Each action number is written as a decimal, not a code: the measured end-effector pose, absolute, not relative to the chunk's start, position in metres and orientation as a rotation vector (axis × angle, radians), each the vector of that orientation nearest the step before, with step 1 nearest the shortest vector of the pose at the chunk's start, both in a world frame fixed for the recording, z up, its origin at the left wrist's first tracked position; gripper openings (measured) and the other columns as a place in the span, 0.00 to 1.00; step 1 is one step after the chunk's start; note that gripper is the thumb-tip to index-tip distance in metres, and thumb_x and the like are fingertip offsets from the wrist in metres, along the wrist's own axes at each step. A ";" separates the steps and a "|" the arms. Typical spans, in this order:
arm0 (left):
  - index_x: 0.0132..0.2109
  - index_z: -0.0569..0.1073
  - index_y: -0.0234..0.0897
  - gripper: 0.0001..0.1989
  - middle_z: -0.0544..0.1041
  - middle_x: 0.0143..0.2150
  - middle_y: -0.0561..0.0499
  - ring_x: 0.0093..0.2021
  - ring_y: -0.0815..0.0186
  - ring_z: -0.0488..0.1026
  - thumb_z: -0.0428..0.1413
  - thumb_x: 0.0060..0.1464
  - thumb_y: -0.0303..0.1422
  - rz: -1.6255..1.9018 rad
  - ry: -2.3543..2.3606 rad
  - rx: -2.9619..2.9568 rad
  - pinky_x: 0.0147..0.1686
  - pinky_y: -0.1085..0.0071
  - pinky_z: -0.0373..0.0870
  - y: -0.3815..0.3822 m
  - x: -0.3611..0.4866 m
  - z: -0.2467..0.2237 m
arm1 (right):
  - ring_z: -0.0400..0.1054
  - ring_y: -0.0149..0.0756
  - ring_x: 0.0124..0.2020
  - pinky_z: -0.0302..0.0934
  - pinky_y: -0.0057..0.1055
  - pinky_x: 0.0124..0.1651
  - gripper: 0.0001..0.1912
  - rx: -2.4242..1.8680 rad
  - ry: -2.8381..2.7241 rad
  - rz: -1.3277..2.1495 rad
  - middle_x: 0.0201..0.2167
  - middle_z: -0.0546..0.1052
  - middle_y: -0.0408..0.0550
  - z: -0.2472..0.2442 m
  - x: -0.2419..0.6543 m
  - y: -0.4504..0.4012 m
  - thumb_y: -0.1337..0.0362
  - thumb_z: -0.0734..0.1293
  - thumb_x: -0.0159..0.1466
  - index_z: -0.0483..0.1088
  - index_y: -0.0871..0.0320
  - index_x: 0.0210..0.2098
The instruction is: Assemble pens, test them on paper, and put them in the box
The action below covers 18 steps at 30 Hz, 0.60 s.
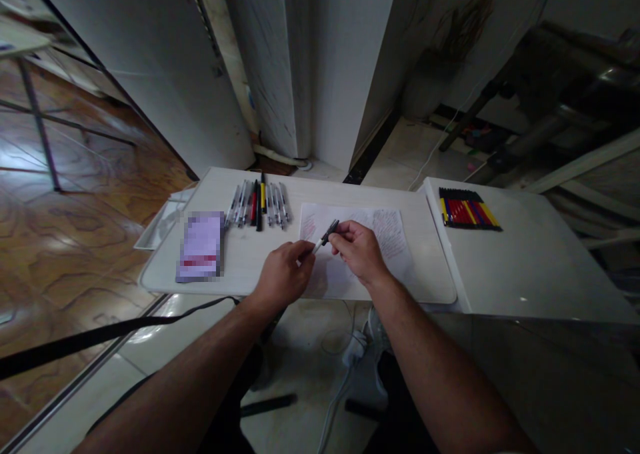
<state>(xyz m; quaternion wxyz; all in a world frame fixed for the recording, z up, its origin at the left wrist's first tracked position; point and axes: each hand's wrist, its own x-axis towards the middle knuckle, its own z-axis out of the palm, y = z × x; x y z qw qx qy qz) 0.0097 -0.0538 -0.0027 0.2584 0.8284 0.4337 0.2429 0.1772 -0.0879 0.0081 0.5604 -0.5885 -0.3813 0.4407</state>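
Observation:
Between my two hands is a pen [319,243] with a pale barrel and a black end, held tilted above the paper. My left hand [287,271] is closed on the pale end, and my right hand [357,249] pinches the black end. Whether the black part is a cap or a grip, I cannot tell. Under my hands lies a sheet of paper [389,231] with dense scribbled lines in dark and reddish ink. Left of it, several clear pens [243,204] lie side by side with a red pen [254,203], a black pen and a yellow pen [263,186].
A blurred-out purple packet [201,244] lies on the left of the white table [240,261]. On the adjoining right surface [530,267] is a row of coloured pens [467,211]. A white power strip [354,349] with cables lies on the floor below.

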 end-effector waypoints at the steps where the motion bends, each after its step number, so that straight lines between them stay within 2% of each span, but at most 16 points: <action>1: 0.40 0.77 0.37 0.08 0.79 0.32 0.49 0.32 0.64 0.73 0.54 0.54 0.29 0.663 1.175 2.251 0.33 0.70 0.66 -0.054 0.010 -0.003 | 0.62 0.26 0.18 0.53 0.24 0.22 0.07 -1.389 -0.904 1.036 0.18 0.71 0.38 0.008 0.177 -0.088 0.62 0.69 0.53 0.69 0.58 0.29; 12: 0.41 0.76 0.37 0.08 0.79 0.33 0.49 0.32 0.64 0.74 0.55 0.54 0.30 0.649 1.184 2.229 0.33 0.70 0.66 -0.053 0.009 -0.007 | 0.61 0.26 0.18 0.53 0.24 0.22 0.07 -1.377 -0.863 1.042 0.19 0.72 0.39 0.008 0.177 -0.088 0.62 0.70 0.53 0.69 0.58 0.29; 18: 0.42 0.76 0.37 0.09 0.79 0.35 0.49 0.33 0.64 0.74 0.54 0.55 0.31 0.685 1.209 2.205 0.35 0.69 0.68 -0.052 0.008 -0.004 | 0.63 0.26 0.22 0.50 0.23 0.20 0.09 -1.345 -0.713 0.999 0.23 0.75 0.42 0.008 0.182 -0.086 0.62 0.71 0.51 0.70 0.59 0.29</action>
